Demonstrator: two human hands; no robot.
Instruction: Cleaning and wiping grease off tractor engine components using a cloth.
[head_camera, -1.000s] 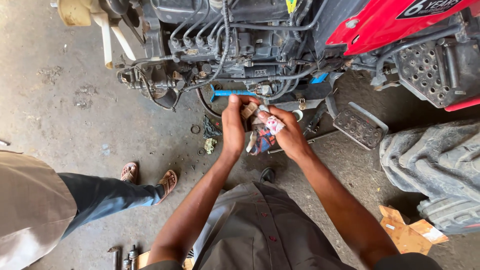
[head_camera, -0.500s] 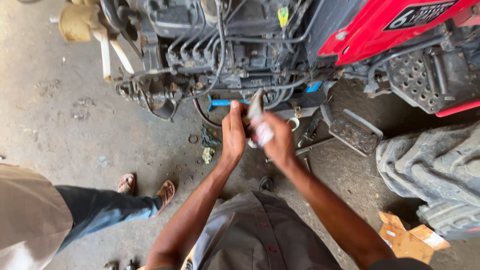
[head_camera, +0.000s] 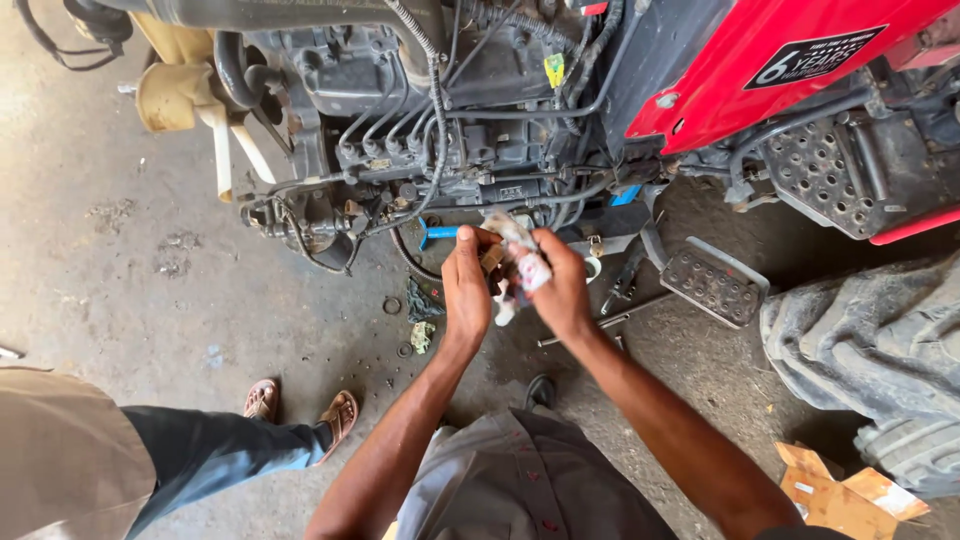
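My left hand (head_camera: 466, 285) and my right hand (head_camera: 562, 285) are raised together in front of a tractor engine (head_camera: 420, 130). Between them I hold a crumpled rag (head_camera: 522, 262), white with pink and blue patches. The right hand grips the rag's upper part. The left hand's fingers pinch a small brownish part (head_camera: 492, 258) against the rag. What the part is cannot be made out. Just beyond my fingers a blue-handled tool (head_camera: 440, 233) sticks out under the engine.
A red tractor body (head_camera: 760, 60) and a perforated metal footplate (head_camera: 712, 283) are at right, a large tyre (head_camera: 870, 350) at far right. Another person's leg and sandalled feet (head_camera: 300, 410) stand at left. Tools, washers and scraps lie on the concrete floor (head_camera: 150, 280). Cardboard pieces (head_camera: 835, 495) lie bottom right.
The view has shifted closer to the engine and both hands have risen toward it. The rag stays held between the hands and has been turned in the fingers.
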